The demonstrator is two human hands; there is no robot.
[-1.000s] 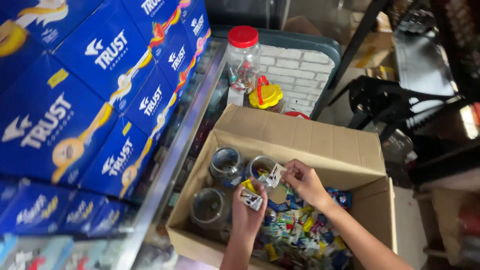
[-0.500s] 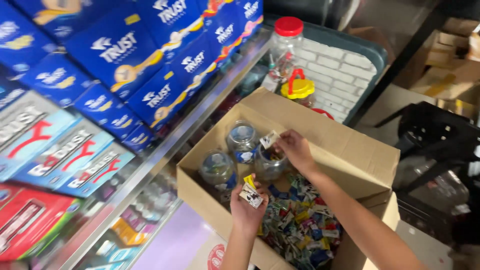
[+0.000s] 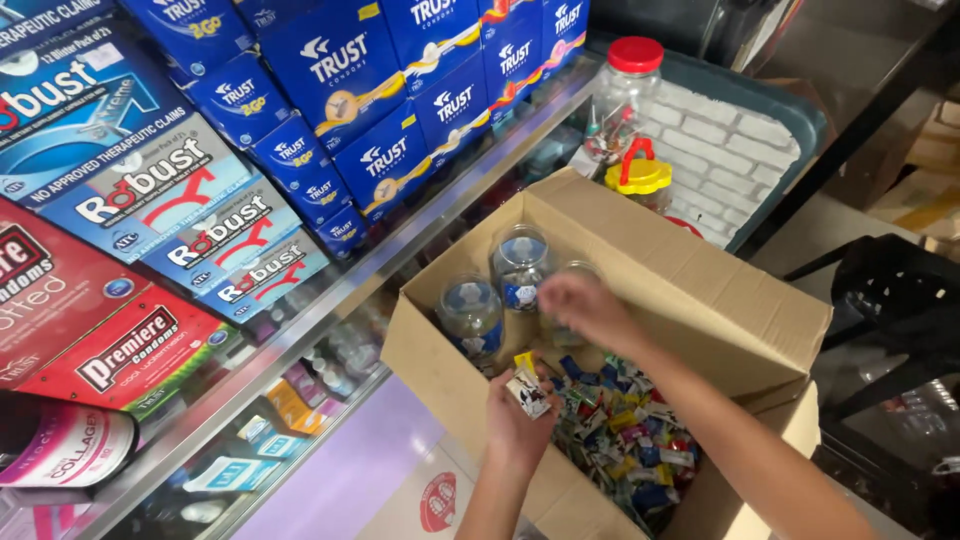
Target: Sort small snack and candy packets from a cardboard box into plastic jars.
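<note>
An open cardboard box (image 3: pixel 690 290) holds three clear plastic jars (image 3: pixel 470 315) at its far end and a heap of small colourful sachets (image 3: pixel 630 430) at its near end. My left hand (image 3: pixel 520 405) is closed on a few small sachets, held over the near part of the box. My right hand (image 3: pixel 585 305) hovers over the third jar, beside the jar (image 3: pixel 520 265) with a blue label; it is blurred, and I cannot tell whether it holds anything.
A glass display counter (image 3: pixel 330 300) at the left carries stacked blue boxes (image 3: pixel 400 90) and red boxes (image 3: pixel 90 330). Behind the box stand a clear jar with a red lid (image 3: pixel 625 95) and a yellow-lidded jar (image 3: pixel 640 180). A black chair (image 3: pixel 890 320) is at the right.
The view has swung left and shows more of the counter. My right hand has gone from holding a sachet above the jars to hovering over the third jar. My left hand stays put.
</note>
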